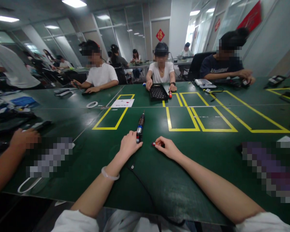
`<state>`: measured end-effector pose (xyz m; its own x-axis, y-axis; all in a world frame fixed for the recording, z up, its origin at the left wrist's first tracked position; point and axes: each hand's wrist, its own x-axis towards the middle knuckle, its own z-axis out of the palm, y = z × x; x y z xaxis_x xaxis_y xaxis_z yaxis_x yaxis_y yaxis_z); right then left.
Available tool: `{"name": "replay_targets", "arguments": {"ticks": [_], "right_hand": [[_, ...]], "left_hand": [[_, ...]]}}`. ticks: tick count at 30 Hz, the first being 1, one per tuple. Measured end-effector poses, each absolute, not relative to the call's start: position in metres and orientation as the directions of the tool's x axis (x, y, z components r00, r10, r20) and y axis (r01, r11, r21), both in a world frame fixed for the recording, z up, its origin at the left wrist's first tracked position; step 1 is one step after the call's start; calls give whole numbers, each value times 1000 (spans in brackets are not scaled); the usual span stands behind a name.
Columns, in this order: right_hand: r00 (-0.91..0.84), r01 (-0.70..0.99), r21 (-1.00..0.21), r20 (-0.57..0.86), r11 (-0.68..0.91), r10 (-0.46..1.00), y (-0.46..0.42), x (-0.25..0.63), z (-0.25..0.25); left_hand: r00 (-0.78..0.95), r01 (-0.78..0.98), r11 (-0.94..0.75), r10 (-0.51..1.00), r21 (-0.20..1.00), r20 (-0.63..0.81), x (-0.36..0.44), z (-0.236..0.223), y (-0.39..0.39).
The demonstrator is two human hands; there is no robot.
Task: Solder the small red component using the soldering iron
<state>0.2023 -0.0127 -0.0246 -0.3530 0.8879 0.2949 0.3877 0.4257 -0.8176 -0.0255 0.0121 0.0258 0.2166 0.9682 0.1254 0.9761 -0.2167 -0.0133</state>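
My left hand (130, 143) is wrapped round the rear of an electric screwdriver (140, 125) with a dark and blue body. Its thin bit points away from me, toward the far side of the table. A black cable (145, 187) runs from near that hand down over the table's near edge. Just to the right, my right hand (168, 149) pinches a small red and black piece (153, 144) between thumb and fingertips. That piece is too small to name, and it is apart from the screwdriver.
Yellow tape outlines (183, 130) mark the green table (125, 199). Opposite, a person holds a black tray (159, 92). A white paper (123, 103) and a tape roll (92, 104) lie left of centre. Another person's hand (24, 140) is at far left, and blurred-out objects flank me.
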Motion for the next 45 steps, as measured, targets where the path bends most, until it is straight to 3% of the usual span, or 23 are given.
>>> {"name": "replay_targets", "arguments": {"ticks": [13, 28, 38, 45], "right_hand": [[-332, 627, -631, 314, 456, 890, -10, 201, -24], [-355, 538, -678, 356, 500, 865, -14, 201, -22], [-355, 543, -670, 364, 507, 861, -15, 203, -21], [-370, 553, -654, 361, 515, 856, -15, 204, -21]], "left_hand": [[441, 885, -460, 878, 72, 186, 22, 17, -16], [418, 877, -447, 891, 176, 177, 23, 13, -18], [394, 903, -419, 895, 91, 210, 22, 10, -13], [405, 914, -403, 899, -43, 166, -8, 17, -11]]}}
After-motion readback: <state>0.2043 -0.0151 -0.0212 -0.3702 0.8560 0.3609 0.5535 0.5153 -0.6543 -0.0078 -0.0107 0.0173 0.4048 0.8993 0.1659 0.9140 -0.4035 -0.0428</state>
